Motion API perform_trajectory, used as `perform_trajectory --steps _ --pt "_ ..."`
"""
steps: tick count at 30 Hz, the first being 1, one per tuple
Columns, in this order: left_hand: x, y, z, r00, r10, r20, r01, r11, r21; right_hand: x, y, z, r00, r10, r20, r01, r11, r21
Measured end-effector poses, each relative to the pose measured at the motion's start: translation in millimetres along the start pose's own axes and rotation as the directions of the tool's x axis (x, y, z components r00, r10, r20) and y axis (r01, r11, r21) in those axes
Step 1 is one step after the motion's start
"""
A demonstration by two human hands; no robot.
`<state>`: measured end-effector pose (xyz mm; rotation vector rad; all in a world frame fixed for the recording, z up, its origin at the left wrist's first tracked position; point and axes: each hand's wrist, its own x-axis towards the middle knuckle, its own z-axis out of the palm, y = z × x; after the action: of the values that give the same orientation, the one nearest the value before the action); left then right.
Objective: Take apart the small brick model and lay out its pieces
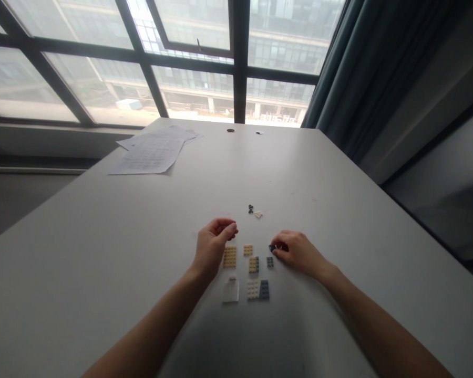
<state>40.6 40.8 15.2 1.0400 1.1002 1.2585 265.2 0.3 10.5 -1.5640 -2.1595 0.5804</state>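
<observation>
My right hand [298, 253] pinches a small dark grey toy brick [272, 248] between thumb and fingers, close to the tabletop. A grey studded plate [270, 262] lies just below it. My left hand [213, 242] hovers with thumb and fingers curled together; what they hold, if anything, is hidden. Under that hand is a tan studded plate [230, 257]. Between the hands sit a smaller tan plate [248, 250] and a tan piece [253, 264] beside a grey strip. Nearer me are a clear piece [230, 291], a white plate [253, 290] and a dark grey wedge-shaped plate [264, 290].
Beyond the hands lie a cluster of tiny black pieces [250, 209] and some tiny cream pieces [258, 214]. Printed paper sheets [152, 152] rest at the far left of the white table [339, 210]. Windows stand behind it, a dark curtain [350, 79] at right.
</observation>
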Motion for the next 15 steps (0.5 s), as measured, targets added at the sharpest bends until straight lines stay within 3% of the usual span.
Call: perform_trajectory --steps 5,9,12,15 --pt "8.0 -3.2 -8.6 0.998 0.049 -0.034 -0.047 0.997 0.064 1.0 -2.1 -3.0 0.999 0.033 -0.021 -0.032 0.998 0.057" --pt "19.8 -2.4 -13.9 0.991 0.127 0.036 -0.132 0.945 0.298 7.0 0.9 -9.9 0.991 0.064 -0.115 -0.058 0.997 0.058" --pt "35.3 -3.1 -10.0 0.958 0.18 0.221 -0.282 0.716 0.638 18.0 2.5 -10.9 0.985 0.068 -0.159 -0.067 0.998 0.013" --pt "52.2 -5.7 2.6 0.923 0.186 0.338 -0.385 0.479 0.789 36.5 3.0 -7.5 0.981 0.059 -0.184 -0.063 0.998 -0.018"
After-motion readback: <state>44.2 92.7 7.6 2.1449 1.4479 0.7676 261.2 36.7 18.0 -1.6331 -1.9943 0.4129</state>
